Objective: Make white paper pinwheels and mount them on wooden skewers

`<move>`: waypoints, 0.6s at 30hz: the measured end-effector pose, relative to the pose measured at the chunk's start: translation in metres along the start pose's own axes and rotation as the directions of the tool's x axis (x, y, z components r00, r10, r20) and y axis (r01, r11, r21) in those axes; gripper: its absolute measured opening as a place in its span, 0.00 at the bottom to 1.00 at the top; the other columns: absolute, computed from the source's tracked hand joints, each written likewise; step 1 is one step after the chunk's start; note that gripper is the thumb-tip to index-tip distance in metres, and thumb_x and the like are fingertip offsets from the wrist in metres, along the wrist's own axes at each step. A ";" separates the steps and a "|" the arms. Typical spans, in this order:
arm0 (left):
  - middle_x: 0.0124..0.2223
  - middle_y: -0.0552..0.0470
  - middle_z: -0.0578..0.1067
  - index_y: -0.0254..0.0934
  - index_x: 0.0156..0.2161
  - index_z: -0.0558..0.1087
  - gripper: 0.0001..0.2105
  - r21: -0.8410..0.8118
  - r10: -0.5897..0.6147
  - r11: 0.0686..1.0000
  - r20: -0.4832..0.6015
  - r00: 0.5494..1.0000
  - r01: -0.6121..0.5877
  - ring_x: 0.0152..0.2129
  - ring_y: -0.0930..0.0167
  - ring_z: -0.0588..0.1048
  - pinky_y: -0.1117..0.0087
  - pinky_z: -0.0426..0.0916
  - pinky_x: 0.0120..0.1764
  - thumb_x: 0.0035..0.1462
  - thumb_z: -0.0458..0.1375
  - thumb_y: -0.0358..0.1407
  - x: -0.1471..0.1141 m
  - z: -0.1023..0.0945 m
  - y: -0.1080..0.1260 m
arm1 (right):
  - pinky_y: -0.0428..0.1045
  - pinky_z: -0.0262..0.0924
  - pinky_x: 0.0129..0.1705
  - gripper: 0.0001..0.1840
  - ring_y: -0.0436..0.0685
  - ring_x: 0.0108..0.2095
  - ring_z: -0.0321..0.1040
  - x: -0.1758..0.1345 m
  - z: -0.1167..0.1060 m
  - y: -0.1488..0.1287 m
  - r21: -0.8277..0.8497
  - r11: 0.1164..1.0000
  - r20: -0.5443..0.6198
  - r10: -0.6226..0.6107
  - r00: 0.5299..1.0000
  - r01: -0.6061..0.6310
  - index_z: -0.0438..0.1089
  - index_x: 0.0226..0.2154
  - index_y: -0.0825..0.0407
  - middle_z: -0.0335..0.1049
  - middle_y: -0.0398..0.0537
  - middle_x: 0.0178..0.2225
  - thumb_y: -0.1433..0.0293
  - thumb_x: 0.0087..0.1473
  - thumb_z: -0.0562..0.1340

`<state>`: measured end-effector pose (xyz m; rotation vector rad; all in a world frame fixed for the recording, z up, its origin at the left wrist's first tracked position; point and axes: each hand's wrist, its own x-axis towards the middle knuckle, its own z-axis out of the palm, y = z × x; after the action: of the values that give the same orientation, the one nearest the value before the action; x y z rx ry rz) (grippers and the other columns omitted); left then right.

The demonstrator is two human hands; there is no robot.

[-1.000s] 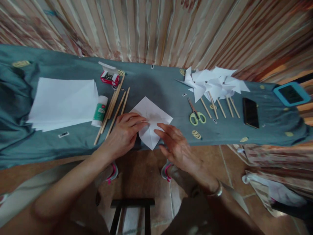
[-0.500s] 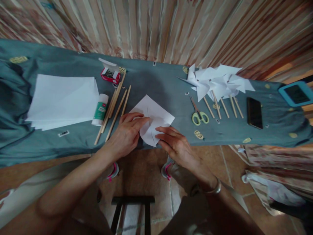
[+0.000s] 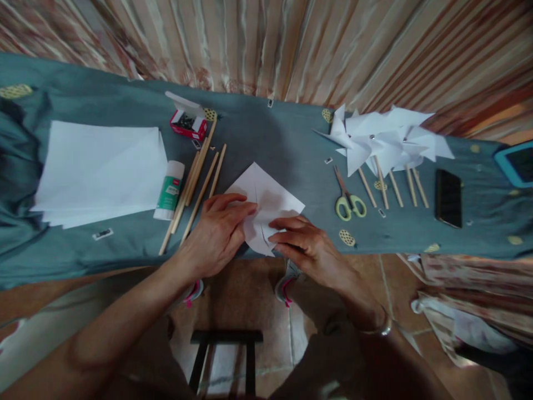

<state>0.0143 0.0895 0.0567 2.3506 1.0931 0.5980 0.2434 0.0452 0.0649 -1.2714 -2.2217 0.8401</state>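
A square white sheet of paper (image 3: 272, 191) lies turned cornerwise at the table's near edge, with slits running in from its corners and its near part curving up. My left hand (image 3: 216, 230) holds the left side of the sheet, fingers bent over it. Around the lower right part my right hand (image 3: 308, 244) has its fingers and thumb closed on the paper near a slit. Several wooden sticks (image 3: 194, 178) lie just left of my left hand. Green-handled scissors (image 3: 350, 204) rest to the right of my right hand, apart from it.
Left on the teal cloth (image 3: 266, 128) are a paper stack (image 3: 102, 166), a glue stick (image 3: 169, 191) and an open red box (image 3: 187, 123) of small dark pieces. Paper pinwheels (image 3: 378, 139) on sticks, a black phone (image 3: 448, 197) and a blue-framed device (image 3: 516, 164) lie right.
The view has shifted slightly, so things on the right appear farther right. Both hands stay on the paper; its near part now looks flatter, with the slit showing more plainly.
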 end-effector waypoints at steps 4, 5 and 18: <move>0.51 0.42 0.76 0.34 0.53 0.69 0.17 0.020 0.009 1.000 0.009 1.000 -0.009 0.55 0.58 0.68 0.51 0.61 0.56 0.62 0.52 0.40 -0.001 -0.001 0.000 | 0.59 0.66 0.54 0.10 0.58 0.52 0.69 0.001 -0.002 0.003 0.049 0.999 0.013 0.017 1.000 -0.017 0.76 0.41 0.49 0.74 0.50 0.50 0.73 0.60 0.60; 0.51 0.42 0.76 0.34 0.53 0.69 0.18 0.031 0.013 0.999 0.008 1.000 -0.013 0.55 0.57 0.68 0.51 0.61 0.56 0.61 0.53 0.40 -0.002 -0.001 0.000 | 0.58 0.66 0.54 0.10 0.58 0.52 0.69 0.001 -0.002 0.003 0.064 0.998 0.011 0.023 1.000 -0.024 0.76 0.41 0.48 0.74 0.50 0.49 0.72 0.60 0.60; 0.51 0.43 0.77 0.34 0.54 0.68 0.19 0.049 0.034 0.998 0.009 0.999 -0.034 0.56 0.57 0.68 0.50 0.60 0.57 0.56 0.55 0.34 0.001 -0.002 -0.001 | 0.51 0.70 0.45 0.10 0.54 0.40 0.75 0.014 0.011 -0.004 0.111 0.962 -0.195 0.266 0.944 -0.248 0.75 0.43 0.49 0.78 0.46 0.38 0.72 0.58 0.62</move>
<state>0.0136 0.0915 0.0582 2.4161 1.0779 0.5796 0.2276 0.0533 0.0608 -1.5545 -1.8634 0.8428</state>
